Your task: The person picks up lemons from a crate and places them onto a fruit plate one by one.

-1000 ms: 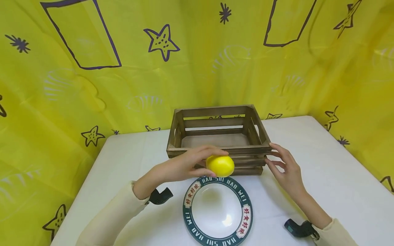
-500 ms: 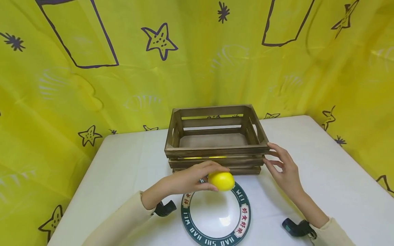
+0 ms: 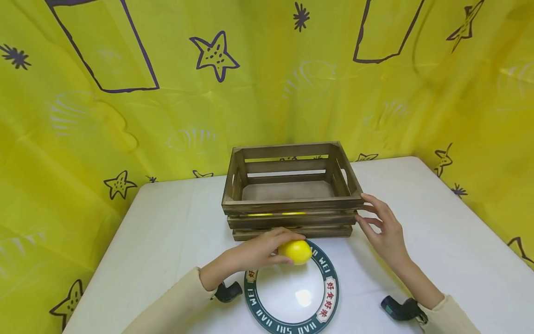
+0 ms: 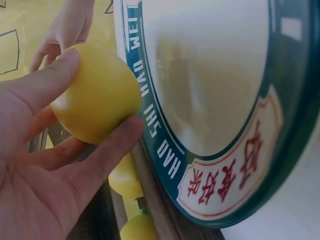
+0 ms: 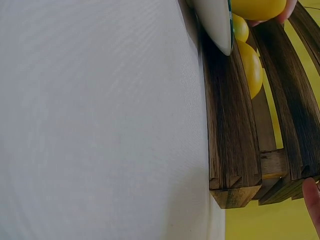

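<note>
My left hand holds a smooth yellow lemon between thumb and fingers, above the far part of a round white plate. The plate has a dark green rim with white letters and red characters. Behind it stands a slatted brown wooden crate. My right hand grips the crate's front right corner with bent fingers and thumb; in the right wrist view only a fingertip shows at the wood. More yellow fruit appears between the front slats in the left wrist view; in the head view it is mostly hidden.
A white cloth covers the table. A yellow curtain with drawn stars hangs close behind the crate and along both sides. Black cameras are strapped to both wrists, the right one low over the cloth.
My left hand has come down and nearer with the lemon, from in front of the crate's slats to over the plate. The right hand stays at the crate's corner. The view has shifted slightly.
</note>
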Motion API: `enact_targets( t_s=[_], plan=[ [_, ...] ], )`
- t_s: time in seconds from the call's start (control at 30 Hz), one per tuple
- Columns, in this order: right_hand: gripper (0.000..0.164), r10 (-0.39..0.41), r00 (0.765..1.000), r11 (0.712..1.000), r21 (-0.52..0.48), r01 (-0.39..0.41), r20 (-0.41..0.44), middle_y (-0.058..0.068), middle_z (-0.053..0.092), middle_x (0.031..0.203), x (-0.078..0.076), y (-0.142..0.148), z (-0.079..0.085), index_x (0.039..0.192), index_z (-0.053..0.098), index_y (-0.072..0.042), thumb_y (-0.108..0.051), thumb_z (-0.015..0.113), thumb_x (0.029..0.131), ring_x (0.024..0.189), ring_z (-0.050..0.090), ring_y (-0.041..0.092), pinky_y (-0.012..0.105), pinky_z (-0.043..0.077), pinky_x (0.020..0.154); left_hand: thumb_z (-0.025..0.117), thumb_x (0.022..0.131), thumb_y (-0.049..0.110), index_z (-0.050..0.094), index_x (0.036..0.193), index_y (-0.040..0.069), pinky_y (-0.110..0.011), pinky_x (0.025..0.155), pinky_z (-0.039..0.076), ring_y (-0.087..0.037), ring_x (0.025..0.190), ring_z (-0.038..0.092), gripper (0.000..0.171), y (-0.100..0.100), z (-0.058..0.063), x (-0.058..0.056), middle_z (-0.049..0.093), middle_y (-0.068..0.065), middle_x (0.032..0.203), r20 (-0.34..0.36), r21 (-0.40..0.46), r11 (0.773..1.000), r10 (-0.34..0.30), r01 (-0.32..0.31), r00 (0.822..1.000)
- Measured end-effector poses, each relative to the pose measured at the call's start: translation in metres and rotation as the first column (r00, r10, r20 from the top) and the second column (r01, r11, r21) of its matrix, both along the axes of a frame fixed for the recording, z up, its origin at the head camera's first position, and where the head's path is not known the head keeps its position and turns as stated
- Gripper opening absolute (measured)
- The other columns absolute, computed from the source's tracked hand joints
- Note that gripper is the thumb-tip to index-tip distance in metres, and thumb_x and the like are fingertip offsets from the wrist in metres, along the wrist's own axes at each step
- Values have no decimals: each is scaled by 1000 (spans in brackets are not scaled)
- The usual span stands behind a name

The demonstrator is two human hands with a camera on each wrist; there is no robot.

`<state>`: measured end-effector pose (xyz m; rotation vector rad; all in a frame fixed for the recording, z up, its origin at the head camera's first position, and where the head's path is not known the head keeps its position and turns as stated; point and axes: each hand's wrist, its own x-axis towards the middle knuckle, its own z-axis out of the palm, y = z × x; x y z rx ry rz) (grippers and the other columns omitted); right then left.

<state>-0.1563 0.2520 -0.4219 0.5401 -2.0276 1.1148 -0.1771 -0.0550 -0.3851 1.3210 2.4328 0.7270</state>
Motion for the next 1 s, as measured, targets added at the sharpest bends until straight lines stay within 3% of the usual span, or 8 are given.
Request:
enact_targets(
  t_s=[0.1, 0.33, 0.57, 0.77, 1.0],
  plan=[
    [75, 1, 1000, 1000, -4, -1, 2, 5, 54, 131, 0, 0, 0, 133, 50, 7, 34, 67, 65, 111, 53, -7, 6, 48, 81, 66, 93, 27, 46, 145, 21, -32, 101, 47, -22, 120, 53, 56, 1, -3, -1, 52, -7, 137, -20, -23, 1000, -2, 2, 1000],
    [74, 2, 1000, 1000, -7, -2, 11, 1, 54, 131, 0, 1, 0, 132, 50, 8, 33, 68, 65, 110, 54, -8, 6, 48, 80, 61, 96, 30, 46, 145, 27, -27, 92, 51, -18, 108, 58, 51, 4, -13, -2, 55, -7, 129, -143, -74, 997, -30, 20, 989],
    [77, -23, 1000, 1000, 8, 23, -10, 11, 56, 127, -3, 1, -4, 131, 50, 9, 35, 69, 61, 110, 54, -8, 5, 47, 79, 65, 93, 37, 44, 146, 24, -30, 90, 53, -18, 112, 60, 59, 10, -13, -1, 57, -4, 131, -187, -127, 991, 6, -30, 982],
    [78, -34, 999, 999, 4, 34, -16, 9, 56, 126, -4, 1, -5, 130, 50, 10, 37, 68, 59, 109, 53, -9, 4, 47, 79, 66, 92, 38, 47, 145, 25, -29, 90, 53, -18, 110, 60, 57, 11, -10, 0, 58, -2, 131, -203, -152, 987, 13, -45, 979],
    [76, -28, 1000, 1000, 7, 28, -13, 10, 56, 125, -4, 0, -4, 131, 51, 9, 34, 69, 62, 109, 53, -9, 4, 47, 79, 67, 92, 39, 34, 151, 25, -33, 88, 54, -22, 115, 60, 69, 10, -11, 0, 53, -5, 138, -206, -162, 984, 36, -71, 978]
  ],
)
